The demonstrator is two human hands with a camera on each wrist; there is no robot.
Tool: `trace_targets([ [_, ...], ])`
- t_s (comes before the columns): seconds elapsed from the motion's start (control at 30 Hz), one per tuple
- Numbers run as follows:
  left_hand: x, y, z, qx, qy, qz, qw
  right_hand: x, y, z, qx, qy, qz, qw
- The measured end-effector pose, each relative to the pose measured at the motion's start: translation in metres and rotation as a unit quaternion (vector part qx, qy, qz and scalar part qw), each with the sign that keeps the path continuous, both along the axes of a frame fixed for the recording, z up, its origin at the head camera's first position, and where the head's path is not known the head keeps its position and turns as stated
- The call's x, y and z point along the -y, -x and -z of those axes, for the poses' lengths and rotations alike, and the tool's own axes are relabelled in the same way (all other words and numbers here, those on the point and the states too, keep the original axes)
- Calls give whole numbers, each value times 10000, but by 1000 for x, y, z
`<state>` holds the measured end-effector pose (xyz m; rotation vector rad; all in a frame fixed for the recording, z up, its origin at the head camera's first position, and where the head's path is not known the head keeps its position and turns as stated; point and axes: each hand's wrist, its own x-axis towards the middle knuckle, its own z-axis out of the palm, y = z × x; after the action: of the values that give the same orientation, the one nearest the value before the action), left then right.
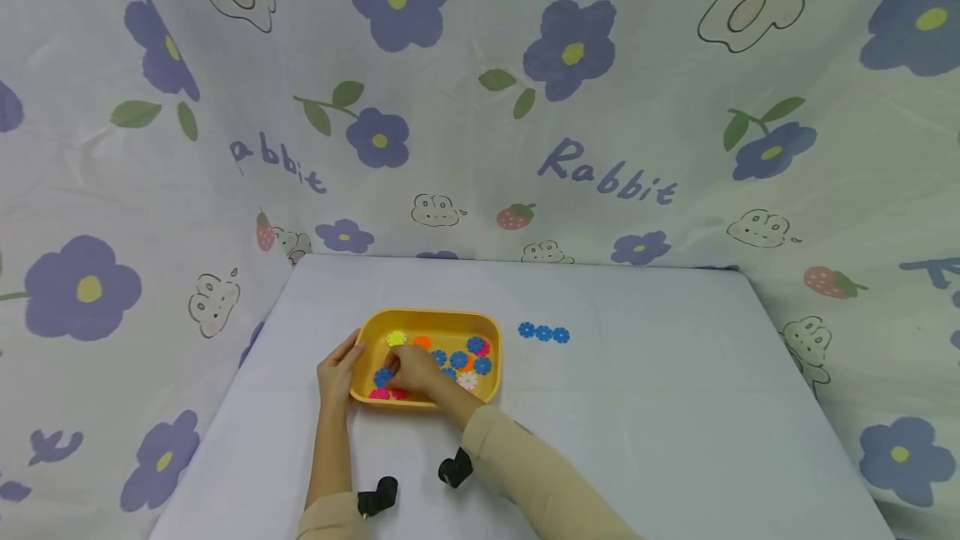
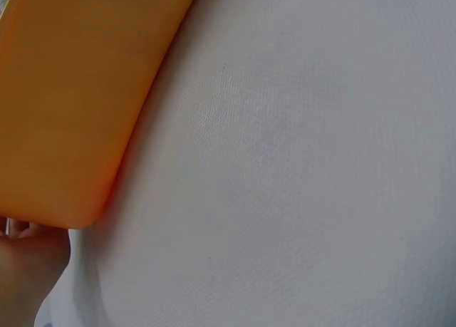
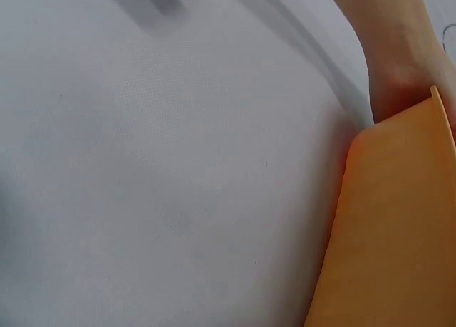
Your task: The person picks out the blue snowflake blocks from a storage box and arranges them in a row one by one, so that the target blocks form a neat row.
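A yellow plastic tray (image 1: 427,314) stands on the table, holding several flower-shaped plastic discs in blue, pink, orange, yellow and white. My left hand (image 1: 339,367) grips the tray's left end, thumb by the rim; the left wrist view shows part of this hand (image 2: 32,259) below the tray's corner. Over the tray's left half, my right hand (image 1: 414,368) reaches in with bent fingers pointing down. Its fingertips are beside a blue disc (image 1: 382,377); whether they pinch it is hidden. Pink discs (image 1: 379,393) lie just below, and a yellow disc (image 1: 396,338) lies above.
Right of the tray, a row of three blue discs (image 1: 543,332) lies on the white tablecloth (image 1: 660,407), joined or touching. A patterned curtain (image 1: 465,123) hangs behind and at both sides. Black wrist mounts (image 1: 454,468) stick out from both forearms.
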<state>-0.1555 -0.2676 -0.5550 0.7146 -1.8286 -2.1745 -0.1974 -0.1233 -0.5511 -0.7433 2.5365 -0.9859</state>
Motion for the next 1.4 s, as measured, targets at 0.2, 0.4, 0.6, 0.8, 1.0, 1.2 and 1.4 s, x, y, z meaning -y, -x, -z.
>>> trace_targets([
  [0.2, -2, 1, 0, -54, -124, 37, 9999, -9, 0, 2, 1008, 1645, 259, 9809],
  [0.4, -2, 3, 1, -95, -94, 20, 9999, -27, 8, -4, 1854, 2921, 670, 9359],
  [0.6, -1, 3, 1, -102, -48, -20, 9999, -42, 15, -4, 1852, 3135, 1005, 9259],
  [0.8, 0, 2, 1, -96, -71, -22, 9999, -55, 16, -10, 1351, 3121, 868, 9364],
  [1.0, 0, 1, 0, -13, -14, 14, 10000, -63, 16, -18, 1641, 3438, 805, 9211],
  [1.2, 1, 1, 0, 75, -33, 42, 10000, -73, 11, -31, 1309, 3552, 673, 9231],
  [1.4, 2, 1, 0, 78, -4, 38, 10000, -84, 12, -27, 744, 3456, 962, 9305],
])
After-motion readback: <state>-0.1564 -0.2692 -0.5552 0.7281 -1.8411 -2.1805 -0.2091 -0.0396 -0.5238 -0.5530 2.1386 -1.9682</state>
